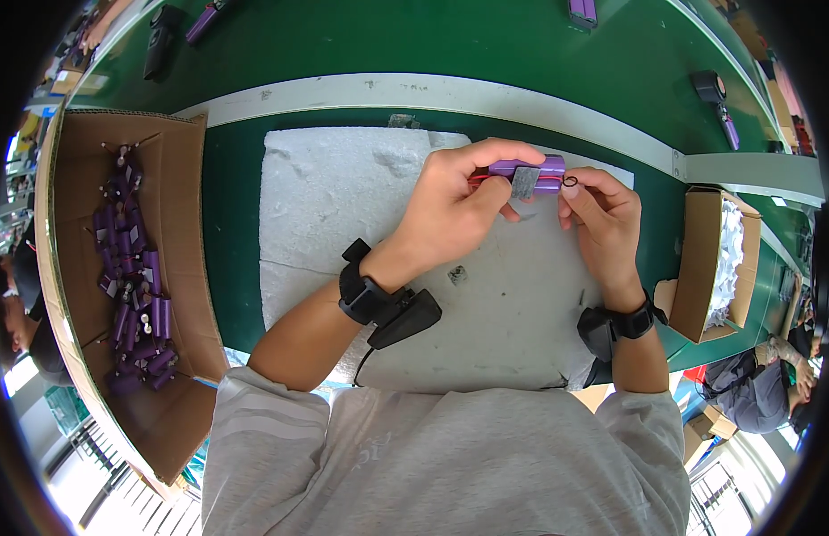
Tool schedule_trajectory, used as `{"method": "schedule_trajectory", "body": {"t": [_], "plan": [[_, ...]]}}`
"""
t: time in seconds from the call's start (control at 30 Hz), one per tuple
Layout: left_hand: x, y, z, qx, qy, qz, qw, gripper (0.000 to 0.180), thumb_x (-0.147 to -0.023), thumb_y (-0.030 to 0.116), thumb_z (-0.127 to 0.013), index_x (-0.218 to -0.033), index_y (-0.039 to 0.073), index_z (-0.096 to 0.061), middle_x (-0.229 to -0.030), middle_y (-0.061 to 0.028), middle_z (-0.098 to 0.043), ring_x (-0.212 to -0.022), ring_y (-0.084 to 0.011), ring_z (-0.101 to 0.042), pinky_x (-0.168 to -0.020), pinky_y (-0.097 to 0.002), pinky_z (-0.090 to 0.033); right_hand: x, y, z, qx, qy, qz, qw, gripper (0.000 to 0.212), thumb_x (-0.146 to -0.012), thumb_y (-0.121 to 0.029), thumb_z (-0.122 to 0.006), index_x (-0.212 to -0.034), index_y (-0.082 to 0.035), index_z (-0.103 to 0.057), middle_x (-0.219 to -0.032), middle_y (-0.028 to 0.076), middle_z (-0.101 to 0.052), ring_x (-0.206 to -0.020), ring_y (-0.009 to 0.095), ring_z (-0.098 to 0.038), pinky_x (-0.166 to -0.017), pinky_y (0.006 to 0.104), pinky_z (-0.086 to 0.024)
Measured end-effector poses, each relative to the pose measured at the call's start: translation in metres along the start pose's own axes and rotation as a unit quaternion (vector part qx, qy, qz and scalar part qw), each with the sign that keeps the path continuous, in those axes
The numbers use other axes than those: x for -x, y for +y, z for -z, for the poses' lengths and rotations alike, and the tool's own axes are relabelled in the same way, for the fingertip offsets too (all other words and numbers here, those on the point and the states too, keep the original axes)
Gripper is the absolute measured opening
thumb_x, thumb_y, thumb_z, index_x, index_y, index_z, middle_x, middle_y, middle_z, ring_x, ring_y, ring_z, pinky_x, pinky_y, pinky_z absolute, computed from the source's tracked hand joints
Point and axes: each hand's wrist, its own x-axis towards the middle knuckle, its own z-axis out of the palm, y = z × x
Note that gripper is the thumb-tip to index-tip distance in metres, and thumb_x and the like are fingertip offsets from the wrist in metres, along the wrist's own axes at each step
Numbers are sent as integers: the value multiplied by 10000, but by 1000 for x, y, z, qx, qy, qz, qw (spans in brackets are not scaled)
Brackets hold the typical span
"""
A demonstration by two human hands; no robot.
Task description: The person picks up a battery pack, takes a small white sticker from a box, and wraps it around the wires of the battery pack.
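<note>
Over the far right part of a white foam sheet (pixel 343 205), my left hand (pixel 454 205) grips a purple battery pack (pixel 550 166) by its left end, thumb below and fingers above. A grey patch (pixel 525 183) sits across the pack's front, and red wire runs along it. At the pack's right end my right hand (pixel 606 214) is closed, thumb and forefinger pinched at a small dark loop of wire (pixel 570 181). Whether the fingertips also touch the pack I cannot tell. Both wrists wear black strapped devices.
At the left a deep cardboard box (pixel 182 170) holds many purple battery packs (pixel 133 259). A smaller carton (pixel 696 268) with white pieces stands at the right. A pale rail (pixel 370 87) crosses behind the foam. Beyond it, on green surface, lie more packs and dark handheld devices (pixel 159 45).
</note>
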Motion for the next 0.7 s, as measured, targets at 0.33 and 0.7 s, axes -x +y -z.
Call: {"method": "schedule_trajectory", "body": {"t": [0.33, 0.7], "plan": [[0, -2, 1, -24, -8, -7, 1000, 307, -752, -59, -403, -994, -13, -587, -972, -110, -603, -752, -147, -600, -619, -267, -529, 1, -1, -2, 20, -11, 12, 1000, 115, -817, -28, -585, -902, 45, -610, -799, 83, -605, -614, 112, -545, -523, 229, -451], [1, -2, -1, 10, -1, -3, 1000, 324, -760, -80, -371, -997, -21, -584, -987, -118, -598, -769, -154, -599, -645, -272, -532, 1, -2, -3, 17, -3, 2, 1000, 103, -816, -42, -581, -897, 20, -570, -757, 52, -571, -612, 101, -526, -531, 226, -428]]}}
